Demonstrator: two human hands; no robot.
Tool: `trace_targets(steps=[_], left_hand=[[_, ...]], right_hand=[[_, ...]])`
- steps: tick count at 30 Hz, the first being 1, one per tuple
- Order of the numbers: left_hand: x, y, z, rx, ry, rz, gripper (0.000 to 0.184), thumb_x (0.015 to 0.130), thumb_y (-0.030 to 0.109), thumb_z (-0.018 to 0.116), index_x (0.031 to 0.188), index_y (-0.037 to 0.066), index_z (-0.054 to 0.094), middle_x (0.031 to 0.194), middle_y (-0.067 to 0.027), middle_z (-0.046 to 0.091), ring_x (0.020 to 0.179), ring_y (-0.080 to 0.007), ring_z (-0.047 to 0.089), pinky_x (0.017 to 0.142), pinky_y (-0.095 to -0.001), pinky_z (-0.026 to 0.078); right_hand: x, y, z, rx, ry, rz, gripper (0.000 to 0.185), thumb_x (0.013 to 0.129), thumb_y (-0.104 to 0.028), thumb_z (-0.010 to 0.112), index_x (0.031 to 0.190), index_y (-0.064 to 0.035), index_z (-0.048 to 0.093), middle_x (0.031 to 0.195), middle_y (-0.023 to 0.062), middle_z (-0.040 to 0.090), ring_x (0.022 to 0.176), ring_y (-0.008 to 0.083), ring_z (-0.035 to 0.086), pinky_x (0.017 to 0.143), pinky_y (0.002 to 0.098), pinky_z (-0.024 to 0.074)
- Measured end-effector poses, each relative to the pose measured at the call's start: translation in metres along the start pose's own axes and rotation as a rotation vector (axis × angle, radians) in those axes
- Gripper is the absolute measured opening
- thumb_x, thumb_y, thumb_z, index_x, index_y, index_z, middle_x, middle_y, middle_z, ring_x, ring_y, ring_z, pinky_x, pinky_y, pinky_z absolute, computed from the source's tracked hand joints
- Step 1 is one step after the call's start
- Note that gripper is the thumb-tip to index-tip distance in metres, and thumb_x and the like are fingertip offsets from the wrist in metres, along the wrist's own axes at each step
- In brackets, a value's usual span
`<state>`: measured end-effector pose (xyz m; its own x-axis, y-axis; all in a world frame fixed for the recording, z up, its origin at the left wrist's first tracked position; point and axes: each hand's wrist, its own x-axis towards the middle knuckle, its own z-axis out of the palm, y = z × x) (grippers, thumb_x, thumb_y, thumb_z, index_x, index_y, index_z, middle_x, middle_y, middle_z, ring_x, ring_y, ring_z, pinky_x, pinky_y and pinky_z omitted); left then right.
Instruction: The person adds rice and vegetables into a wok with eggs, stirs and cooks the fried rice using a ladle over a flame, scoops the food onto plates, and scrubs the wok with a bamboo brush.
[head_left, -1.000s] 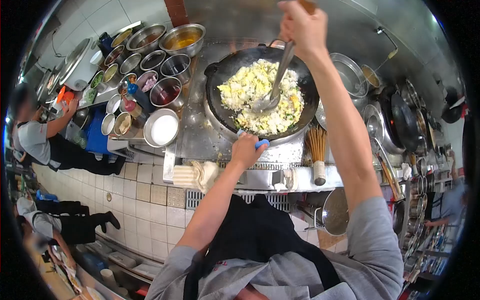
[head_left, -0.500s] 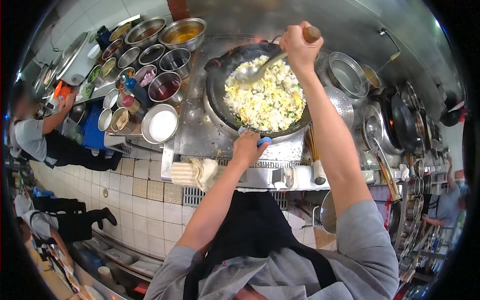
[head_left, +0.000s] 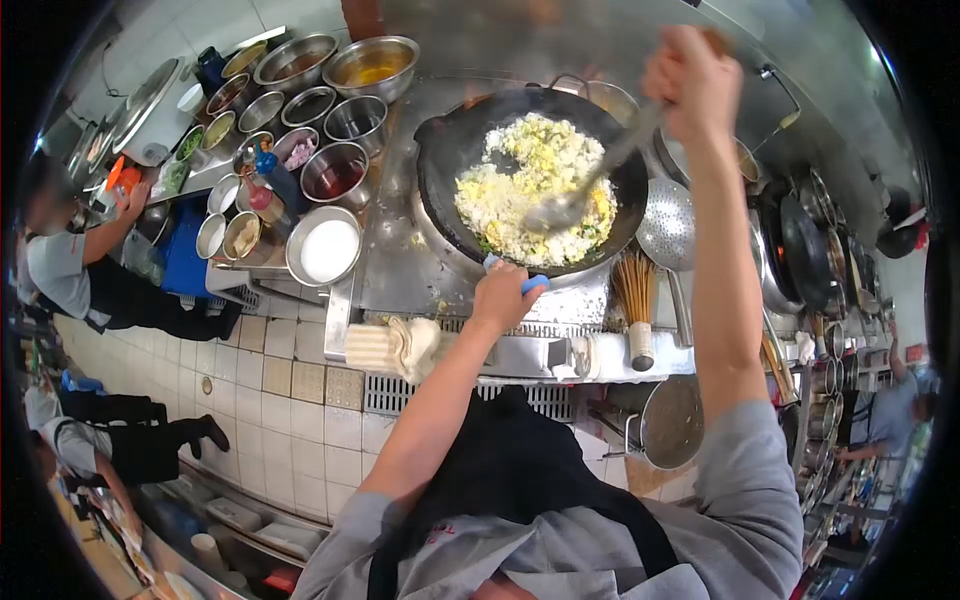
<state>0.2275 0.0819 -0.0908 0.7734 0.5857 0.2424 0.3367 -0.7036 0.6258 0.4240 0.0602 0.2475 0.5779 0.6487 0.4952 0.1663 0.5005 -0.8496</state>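
Observation:
Fried rice with egg and bits of green (head_left: 530, 180) lies in a large black wok (head_left: 450, 140) on the stove. My left hand (head_left: 500, 298) is closed around the wok's near edge, with a blue cloth (head_left: 534, 284) showing at its side. Raised to the right of the wok, my right hand (head_left: 695, 85) grips the wooden handle of a metal ladle (head_left: 560, 212). The ladle's bowl presses into the near part of the rice. Both the ladle and my right hand are blurred by motion.
Left of the stove stand several metal bowls, one with white granules (head_left: 328, 250). A perforated skimmer (head_left: 667, 222) and a bamboo brush (head_left: 636, 310) lie at the right. A folded towel (head_left: 385, 346) hangs over the front edge. Other people (head_left: 75, 270) work at the left.
My right hand has moved right, and the ladle's bowl has gone from the rice's far left to its near middle. The rice has shifted, baring more of the wok. My left hand stays put.

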Motion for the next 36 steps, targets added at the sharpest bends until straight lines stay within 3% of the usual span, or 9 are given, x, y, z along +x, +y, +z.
trace_targets(steps=[5,13,17,23,25,26,29,35,36], left_hand=[[-0.001,0.000,-0.002,-0.035,-0.055,-0.019,0.040,0.089,0.039,0.068,0.078,0.002,0.063,0.085,-0.0173,0.063,0.090,-0.0377,0.058,0.081,-0.0483,0.048],[-0.005,-0.003,-0.002,-0.071,-0.019,0.067,0.038,0.091,0.037,0.066,0.086,-0.001,0.063,0.092,-0.0199,0.064,0.097,-0.0402,0.056,0.087,-0.0486,0.046],[-0.003,-0.003,0.001,-0.016,-0.039,0.067,0.037,0.091,0.036,0.066,0.086,0.000,0.062,0.092,-0.0194,0.064,0.096,-0.0398,0.056,0.086,-0.0485,0.046],[-0.002,0.002,-0.005,0.017,-0.066,0.060,0.037,0.091,0.037,0.066,0.086,0.001,0.062,0.090,-0.0181,0.063,0.095,-0.0383,0.056,0.084,-0.0470,0.046],[-0.002,0.000,-0.003,0.017,-0.015,0.068,0.037,0.091,0.036,0.066,0.084,0.001,0.061,0.088,-0.0179,0.063,0.094,-0.0380,0.055,0.083,-0.0470,0.046],[0.000,-0.002,0.000,0.006,-0.006,0.067,0.037,0.091,0.036,0.066,0.083,0.001,0.061,0.088,-0.0179,0.063,0.094,-0.0380,0.055,0.082,-0.0470,0.046],[-0.002,0.000,-0.001,-0.003,-0.010,0.090,0.036,0.090,0.035,0.067,0.082,0.000,0.061,0.089,-0.0185,0.063,0.094,-0.0385,0.056,0.082,-0.0469,0.046],[-0.004,0.002,0.000,0.000,0.014,0.088,0.036,0.090,0.035,0.068,0.080,0.000,0.060,0.088,-0.0195,0.063,0.093,-0.0395,0.056,0.082,-0.0477,0.046],[-0.003,0.003,0.000,-0.006,0.019,0.076,0.036,0.090,0.035,0.068,0.080,0.001,0.060,0.088,-0.0195,0.063,0.093,-0.0396,0.056,0.082,-0.0479,0.046]], right_hand=[[-0.042,0.083,-0.009,-0.060,0.308,-0.405,0.027,0.086,-0.004,0.067,0.063,-0.0106,0.054,0.055,-0.0027,0.055,0.048,0.0054,0.052,0.041,0.0235,0.0383],[-0.031,-0.001,-0.013,0.122,0.215,-0.103,0.038,0.087,-0.014,0.064,0.055,-0.0106,0.044,0.049,0.0006,0.043,0.038,0.0118,0.038,0.043,0.0286,0.0361],[-0.055,0.095,0.008,-0.015,0.523,-0.391,0.031,0.088,-0.011,0.062,0.062,-0.0103,0.045,0.049,0.0007,0.042,0.039,0.0119,0.037,0.042,0.0305,0.0343],[-0.021,0.035,-0.012,-0.035,0.400,-0.242,0.030,0.090,-0.013,0.061,0.064,-0.0046,0.050,0.049,0.0026,0.044,0.040,0.0131,0.041,0.043,0.0315,0.0381],[-0.049,-0.010,-0.048,0.173,0.022,-0.062,0.032,0.092,-0.015,0.060,0.062,-0.0038,0.054,0.050,0.0017,0.047,0.041,0.0114,0.044,0.042,0.0290,0.0374],[-0.072,0.011,-0.016,-0.201,0.311,-0.283,0.034,0.093,-0.014,0.060,0.060,-0.0063,0.054,0.049,0.0001,0.047,0.041,0.0100,0.046,0.040,0.0273,0.0362],[-0.062,0.124,-0.021,-0.198,0.292,-0.518,0.034,0.091,-0.009,0.062,0.059,-0.0061,0.051,0.049,0.0016,0.049,0.040,0.0117,0.047,0.039,0.0293,0.0362],[-0.050,0.019,-0.028,0.155,0.113,-0.178,0.041,0.091,-0.018,0.063,0.054,-0.0096,0.045,0.046,0.0029,0.047,0.038,0.0118,0.042,0.041,0.0282,0.0323],[-0.076,0.010,-0.007,-0.090,0.313,-0.271,0.040,0.091,-0.014,0.063,0.055,-0.0118,0.044,0.047,0.0008,0.047,0.040,0.0099,0.044,0.039,0.0274,0.0317]])
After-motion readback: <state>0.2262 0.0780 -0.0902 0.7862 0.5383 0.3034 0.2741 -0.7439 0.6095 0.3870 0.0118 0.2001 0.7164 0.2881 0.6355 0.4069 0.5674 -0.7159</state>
